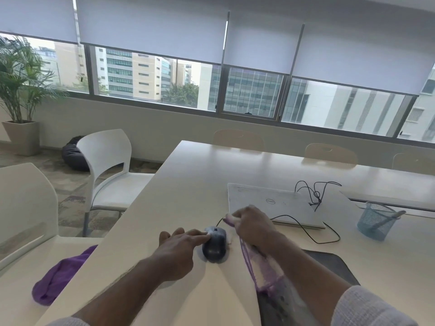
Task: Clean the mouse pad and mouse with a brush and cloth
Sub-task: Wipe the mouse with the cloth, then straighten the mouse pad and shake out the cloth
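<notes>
Close in, the person's left hand point(186, 243) lies flat, fingers stretched out, their tips touching the left side of the dark mouse point(214, 245) to steady it on the bare white table point(188, 184). The right hand point(253, 223) is closed on a white and purple cloth point(266, 267), bunched just right of the mouse, its tail trailing back over the dark mouse pad point(334, 264). The mouse looks light, hard and smooth, so it would probably skate unless pinned at its sides; its thin cable point(306, 231) could snag. The pad seems limp and flat. A second purple cloth point(58, 281) lies on the lower surface left. Beyond sit a closed white laptop point(270, 203) and a blue mesh cup point(376, 221), then chairs, windows and half-drawn blinds.
</notes>
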Available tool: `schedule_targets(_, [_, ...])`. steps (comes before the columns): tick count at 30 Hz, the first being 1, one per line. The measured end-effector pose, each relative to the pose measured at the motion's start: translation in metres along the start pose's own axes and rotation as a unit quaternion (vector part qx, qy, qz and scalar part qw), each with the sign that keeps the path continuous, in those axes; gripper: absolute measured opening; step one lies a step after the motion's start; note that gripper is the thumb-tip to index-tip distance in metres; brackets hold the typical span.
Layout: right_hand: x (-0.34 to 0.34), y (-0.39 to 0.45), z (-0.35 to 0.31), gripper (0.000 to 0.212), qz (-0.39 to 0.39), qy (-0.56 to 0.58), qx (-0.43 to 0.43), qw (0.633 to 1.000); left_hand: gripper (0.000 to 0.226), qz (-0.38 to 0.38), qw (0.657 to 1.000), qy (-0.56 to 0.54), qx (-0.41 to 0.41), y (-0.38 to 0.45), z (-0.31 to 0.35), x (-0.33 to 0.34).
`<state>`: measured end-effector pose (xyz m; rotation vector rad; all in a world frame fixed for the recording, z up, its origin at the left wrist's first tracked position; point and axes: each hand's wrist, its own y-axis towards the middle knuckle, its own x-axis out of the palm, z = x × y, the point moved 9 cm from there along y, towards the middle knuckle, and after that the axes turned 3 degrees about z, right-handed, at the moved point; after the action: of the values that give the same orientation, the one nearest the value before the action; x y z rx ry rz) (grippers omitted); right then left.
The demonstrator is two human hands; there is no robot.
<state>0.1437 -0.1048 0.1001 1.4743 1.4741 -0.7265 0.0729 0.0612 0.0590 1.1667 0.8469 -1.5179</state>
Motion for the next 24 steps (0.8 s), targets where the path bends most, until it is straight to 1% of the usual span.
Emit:
schedule_targets(1, [-0.007,-0.002,0.000,0.050,0.017,0.039,0.000,0.999,0.110,-0.001,1.000,0.004,-0.002,-0.001,0.001,0.000])
schedule_targets(3, [-0.022,-0.009,0.000,0.046,0.057,0.094,-0.001,0.994,0.110,-0.006,1.000,0.011,-0.003,-0.001,0.002,0.001])
schedule_targets(5, [-0.035,-0.017,0.000,0.037,0.077,0.124,-0.006,0.989,0.110,-0.013,1.000,0.014,-0.006,-0.002,0.003,0.002])
schedule_targets(8, [-0.052,-0.029,0.000,0.016,0.077,0.165,-0.002,0.983,0.106,-0.008,1.000,0.014,-0.009,-0.003,0.006,0.001])
schedule_targets(9, [-0.056,-0.033,0.002,0.016,0.076,0.183,0.003,0.980,0.102,-0.006,1.000,0.013,-0.010,-0.003,0.008,0.001])
schedule_targets(13, [-0.068,-0.045,0.012,0.030,0.072,0.240,0.014,0.968,0.085,-0.004,0.999,0.030,-0.039,-0.004,0.012,0.001])
schedule_targets(15, [-0.073,-0.049,0.018,0.035,0.070,0.266,0.021,0.961,0.077,0.024,0.996,0.053,-0.066,-0.003,0.016,-0.003])
schedule_targets(17, [-0.076,-0.053,0.027,0.038,0.067,0.293,0.024,0.953,0.071,0.075,0.992,0.036,-0.094,-0.001,0.026,-0.010])
schedule_targets(19, [-0.079,-0.057,0.035,0.039,0.066,0.321,0.023,0.945,0.063,0.133,0.985,-0.028,-0.104,0.001,0.044,-0.016])
schedule_targets(21, [-0.081,-0.059,0.042,0.034,0.063,0.352,0.016,0.934,0.055,0.161,0.969,-0.154,-0.108,0.004,0.068,-0.019])
schedule_targets(22, [-0.081,-0.060,0.046,0.030,0.062,0.361,0.014,0.930,0.049,0.156,0.953,-0.233,-0.114,0.005,0.081,-0.018])
schedule_targets(24, [-0.083,-0.062,0.054,0.023,0.061,0.379,0.011,0.923,0.041,0.099,0.912,-0.374,-0.132,0.005,0.109,-0.007])
